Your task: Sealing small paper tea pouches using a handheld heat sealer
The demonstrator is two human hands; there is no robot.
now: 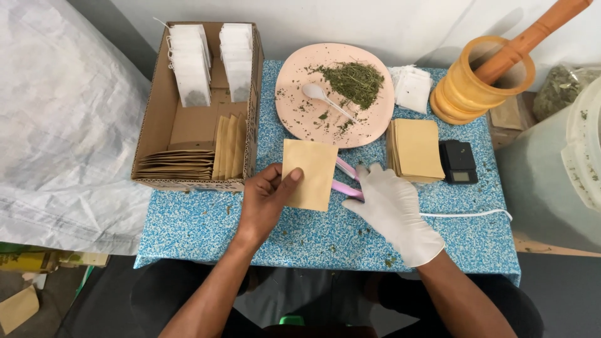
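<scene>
Left hand point(266, 199), bare, pinching a tan paper pouch point(308, 173) by its lower left edge, thumb on the front face; the pouch is held upright just above the blue speckled tablecloth point(206, 225). Right hand point(391, 209), in a white glove, laid over a pink-handled tool point(346, 180) on the cloth, fingers resting on its handles; whether the fingers are closed around it cannot be told. The tool lies partly behind the pouch, its working end hidden. A white cord point(466, 215) runs from under the gloved hand toward the right edge. Just beyond the right hand: a stack of tan pouches point(415, 149), with a small black digital scale point(458, 161) beside it. Farther back, centre: a pink plate point(294, 109) bearing dried green herb point(354, 81) and a white spoon point(319, 95). Back right: white filter bags point(413, 87) and a yellow wooden mortar point(463, 94) with its pestle point(532, 37). Left: a cardboard box point(156, 125) holding further tan pouches and two rows of white bags.
</scene>
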